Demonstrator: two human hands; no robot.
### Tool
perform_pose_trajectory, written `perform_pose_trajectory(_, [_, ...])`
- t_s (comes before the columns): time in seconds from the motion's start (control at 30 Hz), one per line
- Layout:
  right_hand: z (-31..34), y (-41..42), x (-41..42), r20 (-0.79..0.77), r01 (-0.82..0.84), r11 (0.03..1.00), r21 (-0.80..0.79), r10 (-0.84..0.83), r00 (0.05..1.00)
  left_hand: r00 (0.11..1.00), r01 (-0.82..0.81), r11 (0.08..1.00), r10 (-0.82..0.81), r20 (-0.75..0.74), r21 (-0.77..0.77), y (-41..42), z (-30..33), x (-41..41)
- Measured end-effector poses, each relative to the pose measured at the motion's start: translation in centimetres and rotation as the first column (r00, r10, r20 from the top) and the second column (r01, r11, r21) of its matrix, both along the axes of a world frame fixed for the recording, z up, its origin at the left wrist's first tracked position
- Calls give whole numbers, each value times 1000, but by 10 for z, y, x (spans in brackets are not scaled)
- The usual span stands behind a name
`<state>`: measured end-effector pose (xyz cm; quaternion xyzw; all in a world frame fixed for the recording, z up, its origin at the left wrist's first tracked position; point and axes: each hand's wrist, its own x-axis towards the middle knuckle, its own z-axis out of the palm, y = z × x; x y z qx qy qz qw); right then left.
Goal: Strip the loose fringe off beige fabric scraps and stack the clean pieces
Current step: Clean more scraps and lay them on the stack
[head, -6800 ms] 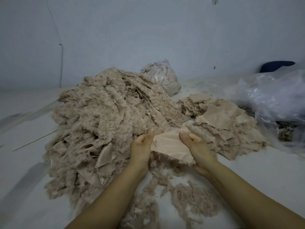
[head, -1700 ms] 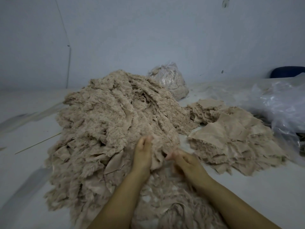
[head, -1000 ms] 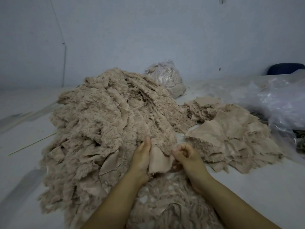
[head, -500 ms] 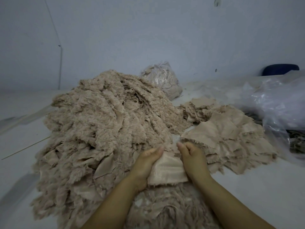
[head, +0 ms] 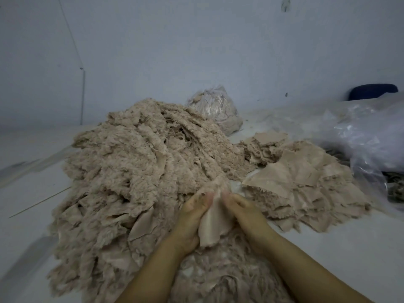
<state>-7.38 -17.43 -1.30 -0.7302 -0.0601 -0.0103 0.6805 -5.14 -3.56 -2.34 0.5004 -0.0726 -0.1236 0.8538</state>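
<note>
Mound of fringed beige scraps (head: 140,171) fills centre-left; bare white floor (head: 349,248) lies open at lower right. Flatter stack of clean pieces (head: 306,182) sits right of centre, beside crinkled clear plastic (head: 367,141). Left hand (head: 192,217) and right hand (head: 244,213) pinch one smooth scrap (head: 215,224) at lower centre.

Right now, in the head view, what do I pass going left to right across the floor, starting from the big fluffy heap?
Big fringed heap → scrap held by both hands → stack of clean pieces → clear plastic bag.
</note>
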Motion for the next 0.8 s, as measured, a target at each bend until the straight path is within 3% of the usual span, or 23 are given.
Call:
perform_pose_trajectory(0.07, [1, 0, 1, 61, 9, 997, -73, -5, 998, 999, -10, 999, 8, 47, 33, -4, -2, -1])
perform_pose_trajectory(0.13, [1, -4, 3, 115, -18, 962, -274, 51, 992, 993, -78, 990, 67, 94, 120, -6, -2, 0])
perform_pose_trajectory(0.2, [5, -6, 6, 111, -42, 888, -458, 104, 988, 966, -245, 938, 213, 149, 245, -8, -3, 3])
perform_pose_trajectory(0.27, [8, -8, 10, 102, -27, 861, -508, 92, 991, 915, -402, 867, 365, 175, 295, -9, -3, 5])
perform_pose_trajectory(0.37, [7, -9, 16, 95, -12, 893, -450, 61, 994, 877, -480, 823, 439, 196, 303, -10, -1, 6])
perform_pose_trajectory(0.53, [10, 1, 23, 140, 5, 937, -350, 47, 989, 875, -471, 808, 376, 304, 354, -10, 4, 7])
perform_pose_trajectory(0.67, [9, 1, 24, 162, 52, 985, -167, -25, 986, 866, -500, 808, 461, 196, 310, -12, 5, 14])
perform_pose_trajectory(0.8, [7, -9, 23, -13, 92, 995, 49, -91, 996, 828, -555, 805, 559, 47, 210, -3, 3, 17])
